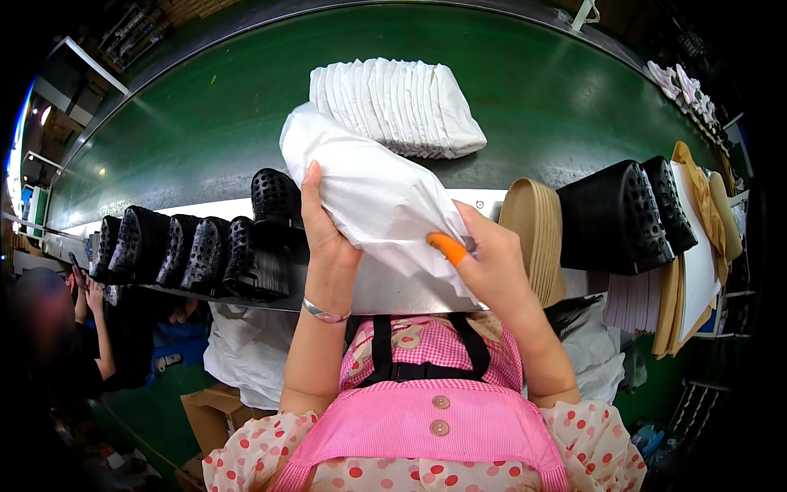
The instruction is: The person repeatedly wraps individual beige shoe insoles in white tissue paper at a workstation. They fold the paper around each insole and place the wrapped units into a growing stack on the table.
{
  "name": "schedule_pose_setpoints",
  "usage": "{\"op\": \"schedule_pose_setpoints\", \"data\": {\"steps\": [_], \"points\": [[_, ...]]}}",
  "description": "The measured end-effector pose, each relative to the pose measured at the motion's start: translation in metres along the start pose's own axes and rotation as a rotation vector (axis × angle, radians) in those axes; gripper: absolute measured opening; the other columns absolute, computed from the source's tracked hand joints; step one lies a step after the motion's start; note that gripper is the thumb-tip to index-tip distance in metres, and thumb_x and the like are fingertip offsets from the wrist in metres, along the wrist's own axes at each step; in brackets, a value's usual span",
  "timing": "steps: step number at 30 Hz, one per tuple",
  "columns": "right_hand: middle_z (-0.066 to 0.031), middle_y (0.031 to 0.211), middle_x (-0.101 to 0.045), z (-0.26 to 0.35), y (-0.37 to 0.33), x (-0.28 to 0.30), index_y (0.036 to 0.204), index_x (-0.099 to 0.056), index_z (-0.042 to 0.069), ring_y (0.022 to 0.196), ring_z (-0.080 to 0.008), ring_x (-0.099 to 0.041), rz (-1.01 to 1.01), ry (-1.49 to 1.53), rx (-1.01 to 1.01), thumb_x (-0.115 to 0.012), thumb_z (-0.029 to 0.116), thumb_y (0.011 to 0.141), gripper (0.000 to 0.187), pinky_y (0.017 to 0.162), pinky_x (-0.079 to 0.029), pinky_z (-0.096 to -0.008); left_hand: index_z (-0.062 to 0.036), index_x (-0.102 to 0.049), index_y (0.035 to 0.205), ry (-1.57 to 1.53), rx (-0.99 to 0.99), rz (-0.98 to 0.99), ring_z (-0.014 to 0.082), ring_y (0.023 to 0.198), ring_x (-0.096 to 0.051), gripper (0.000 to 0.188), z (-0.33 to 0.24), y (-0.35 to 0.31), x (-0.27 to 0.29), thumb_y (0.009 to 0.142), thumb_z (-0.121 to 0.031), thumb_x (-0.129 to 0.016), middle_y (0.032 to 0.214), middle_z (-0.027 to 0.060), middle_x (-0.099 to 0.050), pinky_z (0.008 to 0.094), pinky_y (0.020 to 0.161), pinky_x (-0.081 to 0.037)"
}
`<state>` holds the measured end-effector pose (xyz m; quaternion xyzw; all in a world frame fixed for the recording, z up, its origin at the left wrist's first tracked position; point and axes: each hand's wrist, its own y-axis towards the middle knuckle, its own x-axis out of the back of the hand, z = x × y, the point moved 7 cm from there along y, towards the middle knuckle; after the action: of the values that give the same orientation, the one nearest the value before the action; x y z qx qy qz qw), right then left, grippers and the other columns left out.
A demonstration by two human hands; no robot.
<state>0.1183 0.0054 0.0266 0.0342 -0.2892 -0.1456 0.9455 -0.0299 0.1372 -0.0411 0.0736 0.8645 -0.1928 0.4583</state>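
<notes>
In front of my chest I hold a long bundle wrapped in white tissue paper [369,184], tilted with its rounded end up and to the left. What is inside the paper is hidden. My left hand [326,225] grips its lower left side, the thumb lying along the paper. At the lower right end my right hand [496,258] pinches the loose paper; an orange finger cover sits on one digit. Just behind the bundle stands a tight row of white paper-wrapped packets [398,107] on the green work surface [525,90].
Black pieces with dimpled ends [168,246] line the near edge at left; a similar black piece [275,201] stands closer. To my right are stacked tan insole-shaped pieces [533,238], larger black blocks [615,217] and brown paper [697,213]. Another person [90,320] is at far left.
</notes>
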Motion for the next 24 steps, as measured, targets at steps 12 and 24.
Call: {"op": "schedule_pose_setpoints", "data": {"steps": [12,24], "points": [[-0.0166,0.102,-0.061,0.028,-0.011,-0.026,0.122,-0.057,-0.003,0.082,-0.0274,-0.064,-0.373,-0.161,0.558,-0.078,0.002,0.074,0.052,0.068,-0.054,-0.0338,-0.0066,-0.043,0.139,-0.098,-0.007,-0.026,0.0318,0.124,-0.053,0.062,0.012,0.000,-0.009,0.094,-0.049,-0.044,0.135,0.0131,-0.053,0.0465,0.104,-0.044],[-0.0115,0.097,-0.062,0.036,0.000,-0.018,0.115,-0.064,0.003,0.078,-0.0212,-0.061,-0.462,-0.049,0.540,-0.072,-0.010,0.071,0.046,0.065,-0.051,-0.0286,-0.0118,-0.043,0.140,-0.169,0.033,-0.032,0.0298,0.127,-0.051,0.064,0.005,-0.007,-0.016,0.093,-0.056,-0.038,0.138,0.0093,-0.051,0.0477,0.103,-0.044]]}}
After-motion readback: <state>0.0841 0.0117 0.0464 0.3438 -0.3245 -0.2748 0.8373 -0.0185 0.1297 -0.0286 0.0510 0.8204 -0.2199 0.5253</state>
